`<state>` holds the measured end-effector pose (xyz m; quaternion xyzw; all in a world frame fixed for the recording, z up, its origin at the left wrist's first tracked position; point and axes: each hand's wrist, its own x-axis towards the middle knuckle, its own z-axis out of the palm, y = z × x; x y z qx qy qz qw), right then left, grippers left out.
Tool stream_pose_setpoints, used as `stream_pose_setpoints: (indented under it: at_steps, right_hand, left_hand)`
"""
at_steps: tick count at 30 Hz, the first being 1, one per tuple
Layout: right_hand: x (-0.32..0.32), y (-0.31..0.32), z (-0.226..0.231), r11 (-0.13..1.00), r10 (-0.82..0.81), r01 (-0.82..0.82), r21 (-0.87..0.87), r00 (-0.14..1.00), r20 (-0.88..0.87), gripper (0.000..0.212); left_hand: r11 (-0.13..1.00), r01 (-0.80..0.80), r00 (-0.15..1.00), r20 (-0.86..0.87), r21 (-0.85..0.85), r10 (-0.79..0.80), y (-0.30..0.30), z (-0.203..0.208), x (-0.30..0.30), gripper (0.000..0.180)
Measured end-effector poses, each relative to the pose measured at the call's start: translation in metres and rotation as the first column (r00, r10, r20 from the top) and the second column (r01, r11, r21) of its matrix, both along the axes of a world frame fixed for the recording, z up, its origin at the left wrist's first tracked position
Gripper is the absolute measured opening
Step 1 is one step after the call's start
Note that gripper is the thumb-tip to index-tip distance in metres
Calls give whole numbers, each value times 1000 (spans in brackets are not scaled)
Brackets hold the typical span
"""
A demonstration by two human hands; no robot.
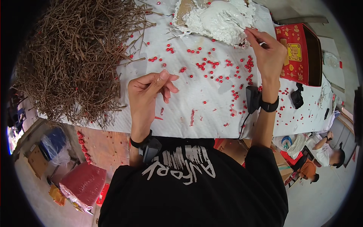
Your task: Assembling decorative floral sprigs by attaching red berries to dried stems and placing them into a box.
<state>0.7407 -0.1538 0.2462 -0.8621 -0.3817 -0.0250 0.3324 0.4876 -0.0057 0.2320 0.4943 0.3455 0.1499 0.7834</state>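
At the back of the table, my right hand (267, 53) pinches a thin stick-like piece (235, 22) whose far end reaches into a mound of thick white paste (219, 17). The paste lies on a piece of brown cardboard (184, 11) and spreads ragged over its edges. My left hand (151, 86) hovers over the table's middle, thumb pressed toward the curled fingers. Whatever sits between those fingertips, if anything, is too small to make out. Small red berry-like beads (204, 65) lie scattered between and around both hands.
A big heap of brown twigs (75, 56) covers the left of the white-covered table (174, 121). On the right stand a red open box (298, 55) and a small black device (297, 97). Two other people (321, 151) are farther off at the right.
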Motion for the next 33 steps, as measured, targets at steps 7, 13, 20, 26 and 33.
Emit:
stream_pose_setpoints:
  at_steps: [7, 13, 20, 26, 33]
  right_hand:
    - [-2, -4, 11, 981, -12, 20, 191, 999, -42, 18]
    - [-5, -3, 34, 945, -45, 199, 258, 863, -502, 17]
    - [22, -4, 0, 936, -188, 324, 136, 789, -585, 18]
    - [28, -5, -12, 950, -200, 288, 119, 857, -475, 19]
    - [17, -6, 11, 928, -91, 271, 256, 831, -549, 17]
  left_hand:
    - [1000, -11, 1000, -5, -1, 11, 0, -1, -2, 33]
    - [1000, -9, 1000, 5, -22, 9, 0, -1, -1, 33]
    - [999, -15, 1000, 12, -42, 16, 1, -1, -1, 32]
    - [997, -34, 999, 21, -71, 35, 2, -3, -1, 31]
    - [996, -43, 999, 10, -75, 44, 2, -3, -1, 31]
